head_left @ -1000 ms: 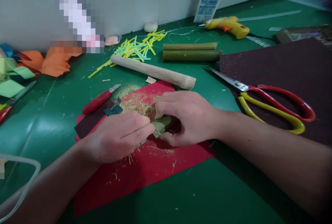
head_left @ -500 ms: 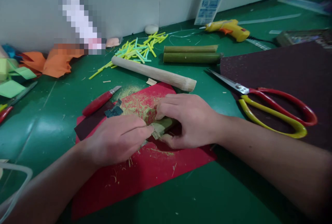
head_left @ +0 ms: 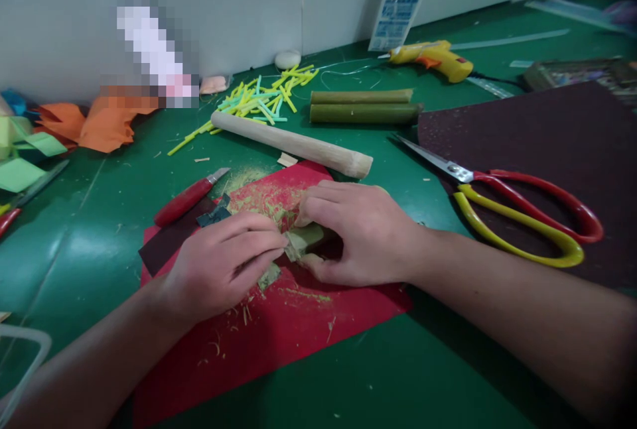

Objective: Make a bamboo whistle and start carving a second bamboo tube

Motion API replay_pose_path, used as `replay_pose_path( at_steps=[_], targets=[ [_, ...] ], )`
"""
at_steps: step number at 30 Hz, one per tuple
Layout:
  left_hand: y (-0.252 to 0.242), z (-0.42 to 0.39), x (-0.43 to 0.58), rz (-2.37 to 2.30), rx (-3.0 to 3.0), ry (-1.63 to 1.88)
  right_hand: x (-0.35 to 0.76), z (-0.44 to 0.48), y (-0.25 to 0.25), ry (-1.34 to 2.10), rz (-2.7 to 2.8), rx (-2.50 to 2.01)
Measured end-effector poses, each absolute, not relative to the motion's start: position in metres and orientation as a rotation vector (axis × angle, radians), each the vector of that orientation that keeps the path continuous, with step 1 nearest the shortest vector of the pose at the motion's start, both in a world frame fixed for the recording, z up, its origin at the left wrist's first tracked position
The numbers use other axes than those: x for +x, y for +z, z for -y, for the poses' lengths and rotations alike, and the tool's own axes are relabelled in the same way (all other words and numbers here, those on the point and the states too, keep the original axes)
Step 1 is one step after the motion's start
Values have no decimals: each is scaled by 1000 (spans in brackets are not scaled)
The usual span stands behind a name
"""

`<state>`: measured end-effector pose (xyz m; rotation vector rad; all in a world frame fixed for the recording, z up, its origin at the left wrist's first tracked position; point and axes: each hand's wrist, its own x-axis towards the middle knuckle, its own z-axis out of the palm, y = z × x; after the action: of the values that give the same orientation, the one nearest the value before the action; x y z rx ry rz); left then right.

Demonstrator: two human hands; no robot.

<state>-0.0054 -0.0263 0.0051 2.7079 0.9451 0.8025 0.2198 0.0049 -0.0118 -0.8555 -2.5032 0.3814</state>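
shifted slightly leftward since a second ago: left hand [head_left: 223, 266], grip pinched on the cut end of green bamboo piece [head_left: 307, 237]. right hand [head_left: 361, 233] grip clamped over it, pinning it steady on red paper sheet [head_left: 308, 333], placed to catch fibrous shavings [head_left: 303, 294]. piece short, rounded, matte; sheet flat, smooth.

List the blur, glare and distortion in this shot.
Head view: a pixelated patch on the wall; soft glare on the table at left; the right forearm blurs near the lens; top right corner darkens; the right hand and its green block look sharp.
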Motion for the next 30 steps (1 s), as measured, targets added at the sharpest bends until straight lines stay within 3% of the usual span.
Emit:
replay_pose_path(
  at_steps=[30],
  targets=[
    [3, 28, -10, -807, 2768, 853, 220, -5, -11, 385, 2508, -864]
  ],
)
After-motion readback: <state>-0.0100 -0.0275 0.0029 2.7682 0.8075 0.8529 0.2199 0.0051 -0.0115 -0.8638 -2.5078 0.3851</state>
